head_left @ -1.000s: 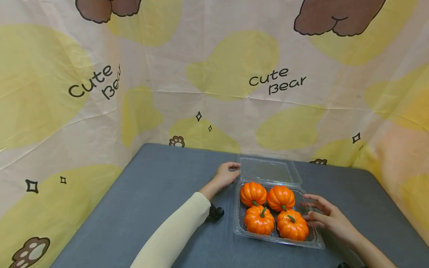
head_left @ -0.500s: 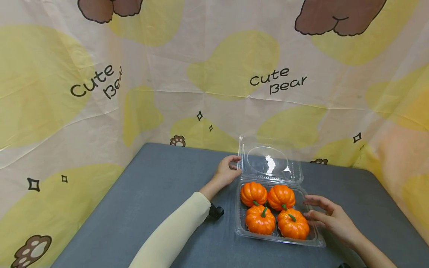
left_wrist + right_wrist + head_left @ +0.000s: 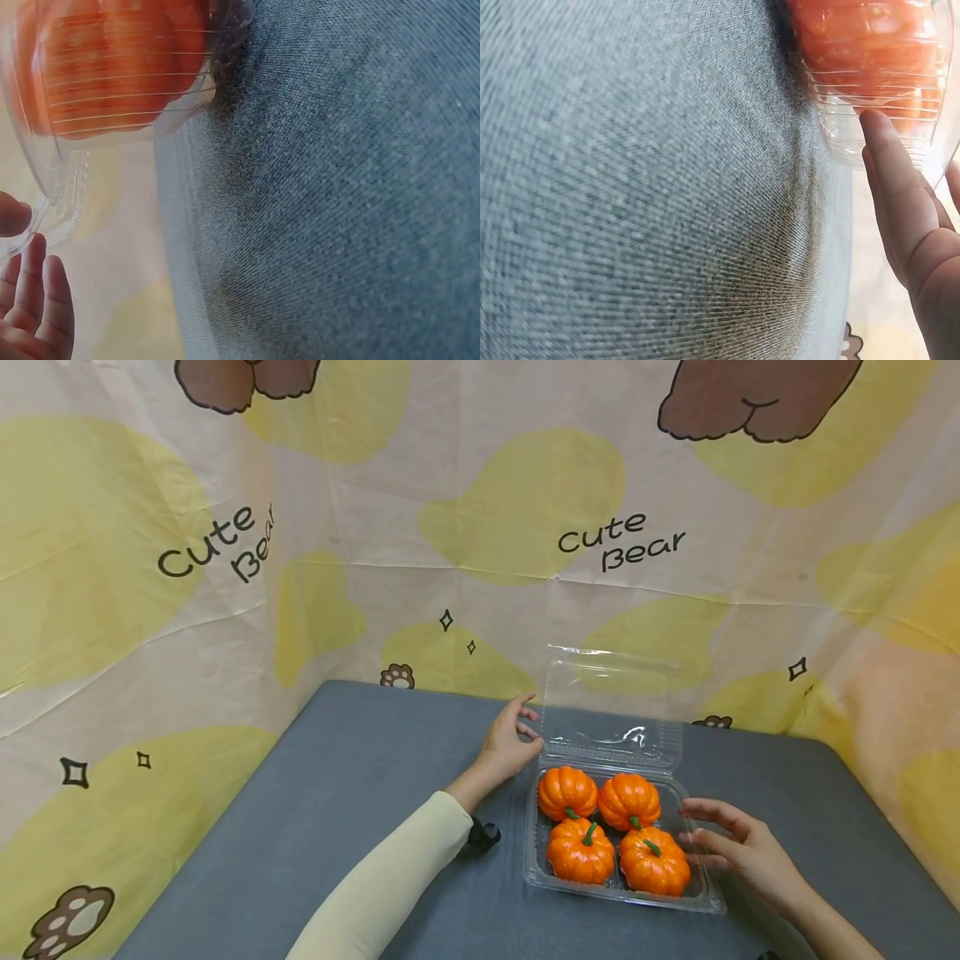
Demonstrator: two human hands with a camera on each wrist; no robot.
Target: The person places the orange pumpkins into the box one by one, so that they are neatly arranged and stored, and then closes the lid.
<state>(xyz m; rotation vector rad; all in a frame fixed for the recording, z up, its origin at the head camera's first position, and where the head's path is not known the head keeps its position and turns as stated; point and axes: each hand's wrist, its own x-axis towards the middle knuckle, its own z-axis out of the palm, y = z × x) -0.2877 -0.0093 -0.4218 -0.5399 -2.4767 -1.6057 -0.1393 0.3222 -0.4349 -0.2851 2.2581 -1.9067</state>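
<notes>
A clear plastic clamshell box (image 3: 622, 893) lies on the table with several small orange pumpkins (image 3: 581, 852) inside, their green stems showing. Its hinged lid (image 3: 611, 706) stands raised at the back. My left hand (image 3: 510, 743) is at the lid's left edge; in the left wrist view the thumb and fingertips pinch the rim of the lid (image 3: 64, 195). My right hand (image 3: 750, 856) rests beside the box's right wall, its extended fingers touching the ribbed clear side, as the right wrist view shows with a finger (image 3: 892, 157) against the plastic.
A grey-blue cloth covers the table (image 3: 360, 793). Behind and to the left hangs a cream and yellow printed curtain (image 3: 510, 527) with bear drawings. A black strap (image 3: 483, 835) sits by my left wrist.
The lid has swung up from lying back low to standing nearly upright. My left hand has turned slightly upward with it. The right hand and the pumpkins stay almost where they were.
</notes>
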